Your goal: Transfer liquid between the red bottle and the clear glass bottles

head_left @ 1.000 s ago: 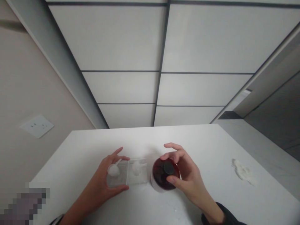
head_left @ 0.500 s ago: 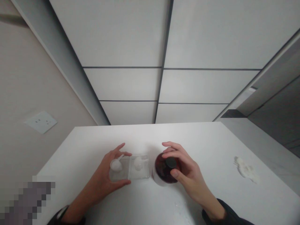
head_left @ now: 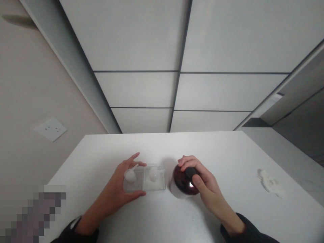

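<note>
- Right hand (head_left: 209, 184): thumb and fingers closed around the black cap (head_left: 190, 172) of the dark red bottle (head_left: 180, 179).
- Left hand (head_left: 116, 185): holding the clear box (head_left: 149, 186) between thumb and fingers, a white spoon in each compartment.
- Bottle: on the white table (head_left: 152, 219), just right of the box; any writing on its pale side is too blurred to read.
- White patch (head_left: 270, 184): on the table, well right.

bottle (head_left: 180, 180) partly hidden, cropped sleeves (head_left: 81, 234), pixelated shape (head_left: 34, 217)

Home-like rm w/ wall socket (head_left: 51, 129)
</note>
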`<state>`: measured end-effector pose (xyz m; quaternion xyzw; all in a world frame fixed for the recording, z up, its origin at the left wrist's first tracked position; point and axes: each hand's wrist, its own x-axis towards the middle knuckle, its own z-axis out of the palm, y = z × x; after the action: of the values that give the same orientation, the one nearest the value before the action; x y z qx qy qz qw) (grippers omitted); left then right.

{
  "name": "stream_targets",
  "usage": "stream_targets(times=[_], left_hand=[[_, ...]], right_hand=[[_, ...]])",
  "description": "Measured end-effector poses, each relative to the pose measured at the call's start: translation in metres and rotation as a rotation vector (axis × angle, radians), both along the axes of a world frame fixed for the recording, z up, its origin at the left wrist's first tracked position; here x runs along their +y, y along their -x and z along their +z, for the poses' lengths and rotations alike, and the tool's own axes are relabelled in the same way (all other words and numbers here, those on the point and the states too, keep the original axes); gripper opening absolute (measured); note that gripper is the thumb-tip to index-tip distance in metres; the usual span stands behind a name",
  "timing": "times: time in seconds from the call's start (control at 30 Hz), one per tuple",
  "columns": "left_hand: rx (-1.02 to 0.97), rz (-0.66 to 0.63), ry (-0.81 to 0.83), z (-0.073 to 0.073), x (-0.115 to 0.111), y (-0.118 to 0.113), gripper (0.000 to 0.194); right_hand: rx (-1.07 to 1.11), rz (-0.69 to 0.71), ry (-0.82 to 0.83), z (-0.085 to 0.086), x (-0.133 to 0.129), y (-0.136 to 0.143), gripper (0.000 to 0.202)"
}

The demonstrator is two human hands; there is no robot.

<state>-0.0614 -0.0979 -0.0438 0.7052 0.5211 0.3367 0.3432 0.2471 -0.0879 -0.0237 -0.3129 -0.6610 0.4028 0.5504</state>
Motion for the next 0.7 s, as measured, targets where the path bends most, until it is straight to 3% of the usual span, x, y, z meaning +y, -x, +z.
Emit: stream_targets(times=[0.23,0.43,0.53,0.6,0.7], left_hand=[[0.016,-0.023,0.029,0.004,0.002,0.001,0.100],[0.007,-0.018,-0.025,-0.005,0.002,0.001,0.101],[0.005,-0.019,-0.032,-0.007,0.003,0.000,0.100],[-0.003,-0.021,-0.035,-0.006,0.005,0.000,0.100],[-0.008,-0.025,-0.030,-0.004,0.007,-0.002,0.101]], right_hand=[[0.025,-0.088,-0.024,-0.003,0.004,0.000,0.030],[0.040,-0.118,-0.018,-0.007,0.007,0.002,0.030],[0.082,-0.141,0.003,-0.009,0.008,0.002,0.044],[0.142,-0.194,-0.004,-0.005,0.010,-0.004,0.055],[0.262,-0.342,-0.048,0.017,0.008,-0.018,0.037]])
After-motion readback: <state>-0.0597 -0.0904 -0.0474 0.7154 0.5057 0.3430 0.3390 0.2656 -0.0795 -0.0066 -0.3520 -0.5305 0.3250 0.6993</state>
